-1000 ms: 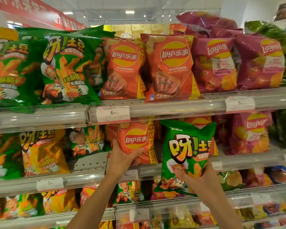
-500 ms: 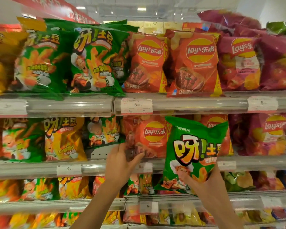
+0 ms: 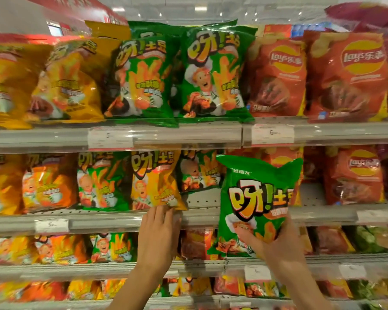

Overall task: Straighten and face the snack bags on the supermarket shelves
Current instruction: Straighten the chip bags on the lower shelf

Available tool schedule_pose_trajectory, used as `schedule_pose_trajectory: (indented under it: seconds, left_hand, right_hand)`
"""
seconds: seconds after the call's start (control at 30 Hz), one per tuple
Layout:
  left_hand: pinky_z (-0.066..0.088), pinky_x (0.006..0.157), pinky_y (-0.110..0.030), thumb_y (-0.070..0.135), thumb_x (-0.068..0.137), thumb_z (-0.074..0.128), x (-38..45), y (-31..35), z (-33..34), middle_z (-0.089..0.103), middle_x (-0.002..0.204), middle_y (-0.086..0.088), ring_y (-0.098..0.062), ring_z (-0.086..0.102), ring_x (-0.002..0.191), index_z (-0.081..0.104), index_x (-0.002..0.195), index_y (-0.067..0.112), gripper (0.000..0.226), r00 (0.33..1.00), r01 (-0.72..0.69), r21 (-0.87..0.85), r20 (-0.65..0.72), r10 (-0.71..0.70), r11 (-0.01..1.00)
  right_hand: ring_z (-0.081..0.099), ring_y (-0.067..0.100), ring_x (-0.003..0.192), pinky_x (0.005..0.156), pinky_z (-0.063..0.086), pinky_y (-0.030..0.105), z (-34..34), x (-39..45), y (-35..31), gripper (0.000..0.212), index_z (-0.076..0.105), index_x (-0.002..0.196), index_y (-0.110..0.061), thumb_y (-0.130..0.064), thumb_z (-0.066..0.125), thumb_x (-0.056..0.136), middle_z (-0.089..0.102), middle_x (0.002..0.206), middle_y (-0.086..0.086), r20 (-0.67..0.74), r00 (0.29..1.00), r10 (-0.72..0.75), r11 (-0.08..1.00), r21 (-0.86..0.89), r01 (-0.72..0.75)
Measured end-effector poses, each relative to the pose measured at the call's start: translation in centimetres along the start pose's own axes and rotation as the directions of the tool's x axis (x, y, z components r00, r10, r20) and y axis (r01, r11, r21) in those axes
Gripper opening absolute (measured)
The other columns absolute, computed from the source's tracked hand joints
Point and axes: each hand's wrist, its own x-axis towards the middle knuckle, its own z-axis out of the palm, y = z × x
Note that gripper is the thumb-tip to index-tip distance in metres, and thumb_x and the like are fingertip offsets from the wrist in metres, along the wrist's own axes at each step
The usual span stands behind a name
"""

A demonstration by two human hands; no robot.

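Leftward now from the red Lay's bag, my left hand [image 3: 158,233] touches a yellow bag [image 3: 154,182] on the middle shelf [image 3: 202,217] with fingers relaxed, while right fingers [image 3: 248,239] clamp the green bag [image 3: 255,204] before red bags [image 3: 354,175].

White price tags [image 3: 110,138] on shelf rails, red banner [image 3: 76,5], ceiling lights [image 3: 201,8].

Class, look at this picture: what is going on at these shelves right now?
A person is tidying snack bags on supermarket shelves. The right hand grips a green bag by its lower part, held up in front of the middle shelf. The left hand reaches to the bottom of a tilted yellow bag on that shelf. A gap shows beside the yellow bag.
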Motion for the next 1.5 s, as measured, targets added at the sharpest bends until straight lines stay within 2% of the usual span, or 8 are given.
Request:
schedule_pose_trajectory:
  seconds: [0.13, 0.27, 0.4, 0.63, 0.87, 1.2, 1.33, 1.5]
  left_hand:
    - [0.052, 0.084, -0.04, 0.011, 0.076, 0.08, 0.2, -1.5, 0.4, 0.061, 0.106, -0.006, -0.028, 0.055, 0.099, 0.068, 0.109, 0.007, 0.036, 0.999, -0.027, 0.013, 0.032, 0.027, 1.0]
    - [0.049, 0.089, -0.039, 0.009, 0.08, 0.076, 0.1, -1.6, 0.4, 0.06, 0.114, -0.007, -0.029, 0.054, 0.106, 0.066, 0.116, 0.007, 0.037, 1.0, -0.024, -0.021, 0.0, 0.024, 0.999]
    - [0.05, 0.093, -0.042, 0.009, 0.083, 0.073, 0.1, -2.2, 0.8, 0.059, 0.12, -0.008, -0.03, 0.054, 0.112, 0.065, 0.12, 0.007, 0.038, 0.999, -0.035, -0.005, 0.038, 0.035, 0.999]
    - [0.045, 0.085, -0.039, 0.009, 0.08, 0.074, 0.6, -2.0, 1.0, 0.057, 0.109, -0.005, -0.029, 0.051, 0.102, 0.065, 0.113, 0.008, 0.034, 0.999, -0.026, 0.012, 0.043, 0.026, 1.0]
    - [0.044, 0.084, -0.04, 0.006, 0.084, 0.065, 0.5, -1.7, 1.3, 0.058, 0.107, -0.008, -0.031, 0.052, 0.1, 0.066, 0.112, 0.004, 0.029, 1.0, -0.018, 0.052, 0.004, 0.018, 0.998]
    - [0.045, 0.079, -0.04, 0.007, 0.079, 0.072, 0.4, -1.3, 1.2, 0.057, 0.101, -0.007, -0.03, 0.05, 0.092, 0.066, 0.108, 0.004, 0.03, 1.0, -0.008, 0.063, 0.012, 0.007, 0.998]
    - [0.047, 0.077, -0.041, 0.013, 0.088, 0.063, 0.1, -1.0, 0.9, 0.058, 0.1, -0.009, -0.031, 0.052, 0.091, 0.066, 0.109, 0.003, 0.024, 1.0, -0.004, 0.07, -0.011, 0.005, 0.998]
    - [0.05, 0.079, -0.041, 0.024, 0.09, 0.058, -0.5, -0.2, 0.3, 0.058, 0.104, -0.009, -0.031, 0.054, 0.095, 0.066, 0.118, 0.002, 0.036, 1.0, 0.018, 0.044, -0.019, -0.017, 0.999]
  right_hand:
    - [0.068, 0.005, 0.109, 0.085, 0.058, 0.029, 2.7, 0.7, -0.5, 0.095, 0.048, 0.135, -0.042, -0.059, 0.094, 0.054, 0.072, 0.116, -0.021, 0.081, 0.997, 0.002, 0.999, -0.035, 0.001]
    - [0.069, -0.009, 0.09, 0.07, 0.055, 0.014, 4.2, 2.2, -1.6, 0.076, 0.046, 0.116, -0.052, -0.069, 0.088, 0.054, 0.072, 0.102, -0.031, 0.107, 0.994, -0.035, 0.99, -0.129, 0.049]
    - [0.068, -0.009, 0.088, 0.076, 0.053, 0.019, 5.3, 5.1, -2.3, 0.076, 0.047, 0.109, -0.048, -0.071, 0.087, 0.049, 0.071, 0.096, -0.032, 0.107, 0.994, 0.009, 0.987, -0.159, 0.008]
    - [0.056, -0.02, 0.079, 0.066, 0.04, 0.007, 6.9, 10.3, -4.5, 0.072, 0.04, 0.104, -0.051, -0.073, 0.085, 0.052, 0.058, 0.093, -0.037, 0.097, 0.995, 0.007, 0.981, -0.195, 0.012]
    - [0.063, 0.007, 0.104, 0.092, 0.052, 0.029, 8.8, 13.0, -3.3, 0.089, 0.046, 0.128, -0.033, -0.062, 0.09, 0.056, 0.063, 0.108, -0.023, 0.081, 0.997, -0.015, 0.989, -0.148, 0.027]
    - [0.054, -0.018, 0.095, 0.088, 0.044, 0.015, 7.9, 12.4, -1.5, 0.093, 0.042, 0.133, -0.043, -0.064, 0.088, 0.056, 0.053, 0.111, -0.039, 0.205, 0.978, 0.027, 0.987, -0.161, 0.007]
    - [0.058, 0.009, 0.118, 0.103, 0.048, 0.032, 8.4, 11.9, -1.4, 0.107, 0.037, 0.144, -0.035, -0.067, 0.086, 0.054, 0.058, 0.13, -0.017, 0.218, 0.975, 0.041, 0.98, -0.201, 0.003]
    - [0.058, 0.018, 0.126, 0.108, 0.048, 0.042, 7.9, 11.5, -2.3, 0.115, 0.034, 0.146, -0.032, -0.079, 0.078, 0.052, 0.059, 0.138, -0.008, 0.244, 0.965, 0.099, 0.95, -0.31, -0.019]
